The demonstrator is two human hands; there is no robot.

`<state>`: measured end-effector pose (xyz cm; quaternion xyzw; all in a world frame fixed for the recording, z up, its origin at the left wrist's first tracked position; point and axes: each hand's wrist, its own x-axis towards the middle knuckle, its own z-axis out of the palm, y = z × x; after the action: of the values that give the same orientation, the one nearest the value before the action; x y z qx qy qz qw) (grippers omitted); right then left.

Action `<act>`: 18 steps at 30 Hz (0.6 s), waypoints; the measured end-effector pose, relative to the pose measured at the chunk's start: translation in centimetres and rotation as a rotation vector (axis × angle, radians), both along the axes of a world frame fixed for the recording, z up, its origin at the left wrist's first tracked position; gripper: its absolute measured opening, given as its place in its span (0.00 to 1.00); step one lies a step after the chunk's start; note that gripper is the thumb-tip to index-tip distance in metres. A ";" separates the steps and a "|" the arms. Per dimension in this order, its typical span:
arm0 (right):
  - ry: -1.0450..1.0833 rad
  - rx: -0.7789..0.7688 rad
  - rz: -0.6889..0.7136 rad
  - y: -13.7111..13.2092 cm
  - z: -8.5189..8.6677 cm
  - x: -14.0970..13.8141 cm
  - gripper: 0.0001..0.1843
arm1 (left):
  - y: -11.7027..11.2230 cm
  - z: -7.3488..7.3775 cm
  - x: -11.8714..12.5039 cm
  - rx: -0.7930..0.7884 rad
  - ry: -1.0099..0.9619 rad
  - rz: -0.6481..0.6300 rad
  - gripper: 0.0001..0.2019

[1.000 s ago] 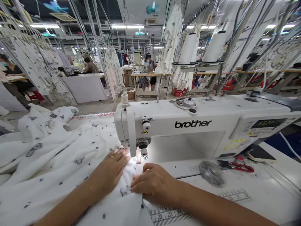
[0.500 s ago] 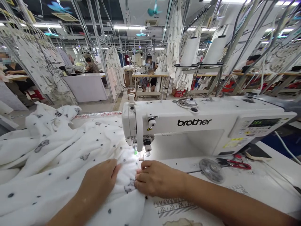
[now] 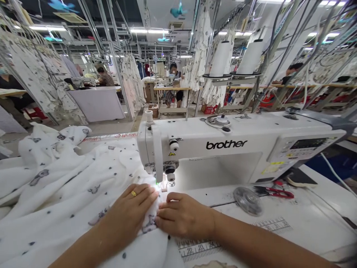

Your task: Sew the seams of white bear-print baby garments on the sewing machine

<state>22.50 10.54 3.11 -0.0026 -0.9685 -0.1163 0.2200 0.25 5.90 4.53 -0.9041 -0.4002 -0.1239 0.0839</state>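
A white fabric with small grey prints [image 3: 69,193] lies spread over the table to the left of a white Brother sewing machine [image 3: 223,145]. My left hand [image 3: 131,212], with a gold ring, lies flat on the fabric just left of the needle, fingers stretched out. My right hand [image 3: 184,216] rests beside it in front of the presser foot [image 3: 164,186], fingers curled and pinching the fabric's edge. Both hands touch the cloth close together under the machine head.
A metal disc [image 3: 247,199] and red-handled scissors [image 3: 275,191] lie on the table to the right. A printed ruler [image 3: 200,249] runs along the front edge. Thread cones [image 3: 220,59] stand behind the machine. Hanging garments and other workers at tables fill the background.
My left hand slid back toward me and then forward again to the needle, lying flat. My right hand stayed at the fabric edge with only slight shifts.
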 end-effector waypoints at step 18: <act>-0.065 -0.299 -0.131 2.0 -0.6 -0.3 0.10 | 2.9 -0.6 -0.1 -0.187 -0.052 0.071 0.12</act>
<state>22.21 12.49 2.48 -0.0945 -0.9794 0.0152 0.1777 0.14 8.78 3.93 -0.8896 -0.4441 -0.1064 -0.0072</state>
